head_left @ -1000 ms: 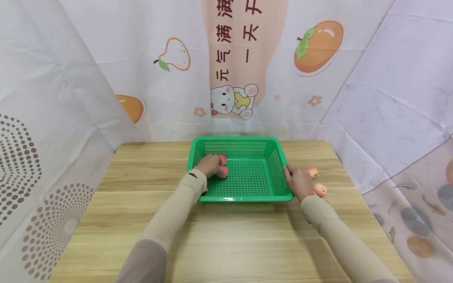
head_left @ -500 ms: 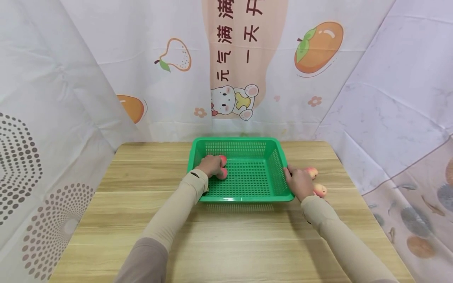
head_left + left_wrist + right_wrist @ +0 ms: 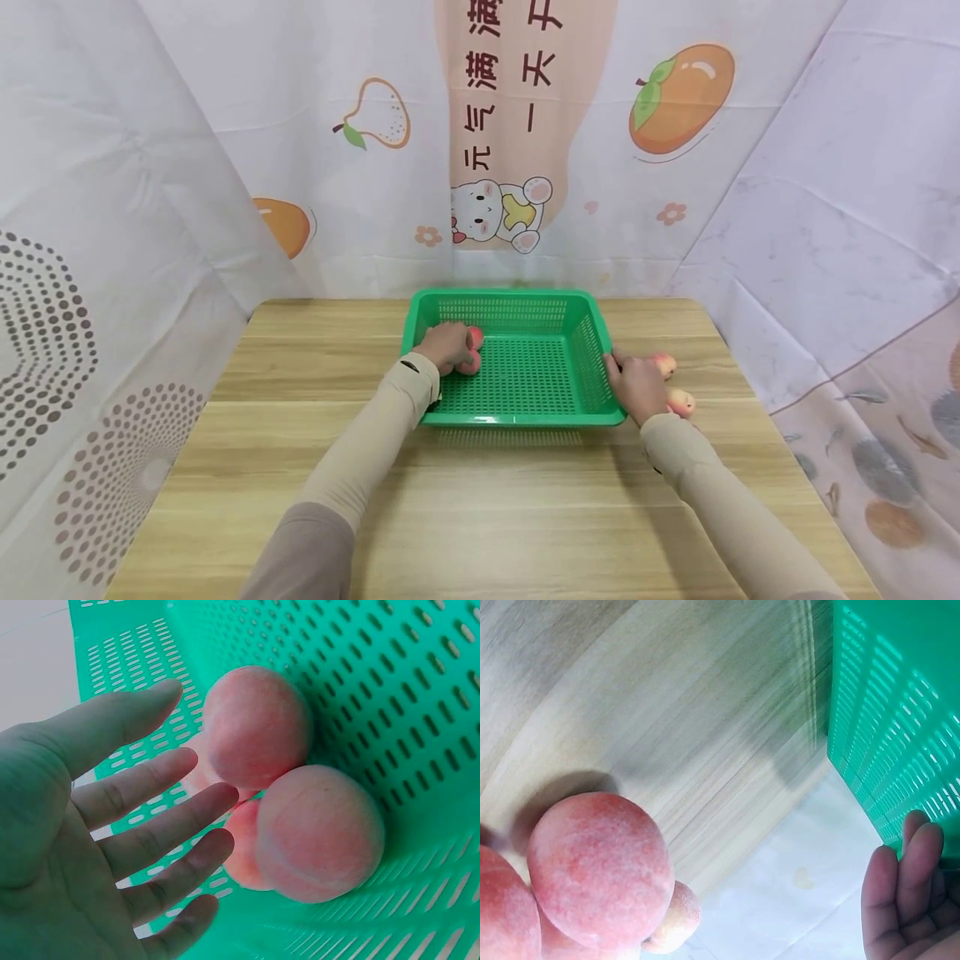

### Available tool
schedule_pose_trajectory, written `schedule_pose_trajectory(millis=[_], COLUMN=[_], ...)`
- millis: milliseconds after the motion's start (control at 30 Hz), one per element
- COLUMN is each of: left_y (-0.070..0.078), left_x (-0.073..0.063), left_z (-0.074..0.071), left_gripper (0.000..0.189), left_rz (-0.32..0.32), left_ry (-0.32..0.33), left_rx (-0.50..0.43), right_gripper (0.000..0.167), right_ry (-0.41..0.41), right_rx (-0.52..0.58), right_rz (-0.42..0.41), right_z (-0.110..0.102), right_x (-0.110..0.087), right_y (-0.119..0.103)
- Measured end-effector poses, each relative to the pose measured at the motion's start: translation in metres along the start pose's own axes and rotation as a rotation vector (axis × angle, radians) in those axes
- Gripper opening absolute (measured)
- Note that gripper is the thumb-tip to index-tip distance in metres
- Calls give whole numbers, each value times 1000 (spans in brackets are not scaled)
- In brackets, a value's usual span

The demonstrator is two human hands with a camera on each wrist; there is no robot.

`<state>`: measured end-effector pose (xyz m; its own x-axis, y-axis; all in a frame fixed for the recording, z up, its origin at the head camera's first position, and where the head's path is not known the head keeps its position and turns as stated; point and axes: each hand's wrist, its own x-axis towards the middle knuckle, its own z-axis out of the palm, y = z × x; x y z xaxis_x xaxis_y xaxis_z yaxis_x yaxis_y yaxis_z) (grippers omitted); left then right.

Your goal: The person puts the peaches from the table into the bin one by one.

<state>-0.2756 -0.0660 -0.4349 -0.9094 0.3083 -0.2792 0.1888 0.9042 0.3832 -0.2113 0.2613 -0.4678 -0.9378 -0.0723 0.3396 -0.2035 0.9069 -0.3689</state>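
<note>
In the head view a green basket (image 3: pixel 525 420) with slotted walls stands on the wooden table. My left hand (image 3: pixel 447 343) reaches into its left end, over several pinkish-red peaches. Seen from the left wrist, the fingers of the left hand (image 3: pixel 124 825) are spread and straight, the tips right beside a rear peach (image 3: pixel 259 727) and a front peach (image 3: pixel 321 834); more fruit shows behind these two. My right hand (image 3: pixel 637 387) holds the basket's right rim. In the right wrist view its fingers (image 3: pixel 916 877) are bent against the outer wall; the thumb is hidden there.
Outside the basket, to the right of my right hand, lie more peaches, among them a yellow-red peach (image 3: pixel 681 402) and a redder peach (image 3: pixel 600 870). A printed curtain (image 3: pixel 360 200) hangs right behind the table (image 3: pixel 510 517).
My left hand has shifted slightly over the peaches, and another peach now shows beneath its palm. The right hand stays on the basket rim. The head view has shifted a little.
</note>
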Motion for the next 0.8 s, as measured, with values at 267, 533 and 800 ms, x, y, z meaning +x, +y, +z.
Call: schedule_pose_trajectory(millis=[267,533,800], left_y=[3,5,5], left_x=[-1,-11,-13], left_z=[-7,-19,-29], left_gripper=[38,37,37], left_rz=[-10,-23,-29], left_ry=[6,39,46], left_rx=[14,14,49], right_gripper=[27,26,27], right_ry=[-3,10,6], right_rx=[6,13,20], right_rz=[-16,-15,4], right_z=[-3,-3,-3], right_x=[0,-1,1], right_y=[1,1,1])
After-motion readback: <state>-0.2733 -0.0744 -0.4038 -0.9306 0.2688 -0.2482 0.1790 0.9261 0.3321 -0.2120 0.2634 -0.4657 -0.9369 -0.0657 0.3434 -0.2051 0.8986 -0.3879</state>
